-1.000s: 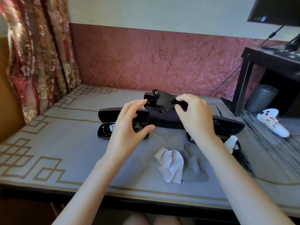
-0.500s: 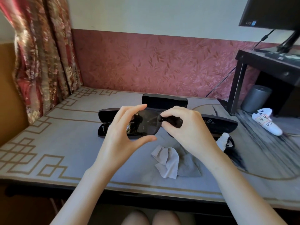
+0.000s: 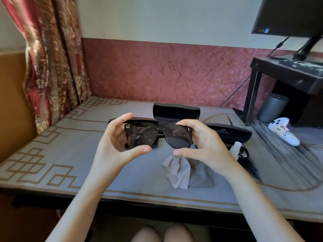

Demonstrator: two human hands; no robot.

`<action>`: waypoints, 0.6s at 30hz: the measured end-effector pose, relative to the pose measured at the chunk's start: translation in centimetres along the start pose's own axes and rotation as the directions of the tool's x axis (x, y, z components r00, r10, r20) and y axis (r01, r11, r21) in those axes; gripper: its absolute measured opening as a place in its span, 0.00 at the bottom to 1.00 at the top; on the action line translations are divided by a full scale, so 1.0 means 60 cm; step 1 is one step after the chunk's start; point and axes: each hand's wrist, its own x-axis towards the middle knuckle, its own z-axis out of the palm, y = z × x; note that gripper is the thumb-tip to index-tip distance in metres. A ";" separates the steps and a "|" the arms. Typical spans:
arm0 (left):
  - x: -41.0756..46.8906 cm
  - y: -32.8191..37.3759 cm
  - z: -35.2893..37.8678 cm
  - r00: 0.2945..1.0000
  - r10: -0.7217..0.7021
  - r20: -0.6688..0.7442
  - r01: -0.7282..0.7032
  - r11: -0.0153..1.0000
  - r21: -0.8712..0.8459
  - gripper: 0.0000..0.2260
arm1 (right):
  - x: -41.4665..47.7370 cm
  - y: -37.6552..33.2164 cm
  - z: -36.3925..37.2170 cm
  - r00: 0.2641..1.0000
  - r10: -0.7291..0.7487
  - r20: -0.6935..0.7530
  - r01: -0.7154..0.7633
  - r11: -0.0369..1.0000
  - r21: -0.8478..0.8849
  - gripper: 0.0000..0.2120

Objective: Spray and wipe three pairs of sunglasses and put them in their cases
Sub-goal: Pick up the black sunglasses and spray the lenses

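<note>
Three dark cases stand in a row across the far middle of the table [image 3: 52,154]. The left case [image 3: 139,118] is mostly hidden behind the left hand [image 3: 115,140], and I cannot tell what it holds. The middle case [image 3: 176,111] is open, its lid upright, with only dark lining showing inside. The right case [image 3: 229,132] is closed and has a pale logo on its lid. In front of the row, raised above the table, one pair of black sunglasses [image 3: 157,135] is held level by both hands. The left hand's curved fingers sit on the top rim at one end with the thumb under the lower rim. The right hand [image 3: 204,144] grips the other end the same way. Two grey cloths [image 3: 178,172] lie crumpled together below the sunglasses, nearer the front edge. A second pair [image 3: 243,151] lies just in front of the right case, touching a small white thing [image 3: 235,148] that I cannot make out. One white game controller [image 3: 283,131] rests near the right edge, beside a black desk [image 3: 286,74]. The widest bare stretch of table runs from the left edge, by the curtain [image 3: 52,58], to the left case. A narrower strip runs along the front edge, before the cloths.
</note>
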 end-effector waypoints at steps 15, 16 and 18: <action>0.008 0.024 0.002 0.999 0.023 -0.049 -0.025 0.999 -0.046 0.31 | 0.007 -0.008 0.010 1.000 -0.009 -0.028 0.013 0.988 0.152 0.25; 0.010 0.028 -0.002 0.998 0.040 -0.046 -0.042 0.998 -0.036 0.30 | 0.009 -0.011 0.009 1.000 -0.014 -0.018 0.016 0.988 0.154 0.25; 0.013 0.038 -0.008 0.997 0.076 -0.028 -0.076 0.997 -0.008 0.30 | 0.013 -0.017 0.007 1.000 -0.028 -0.007 0.029 0.987 0.155 0.27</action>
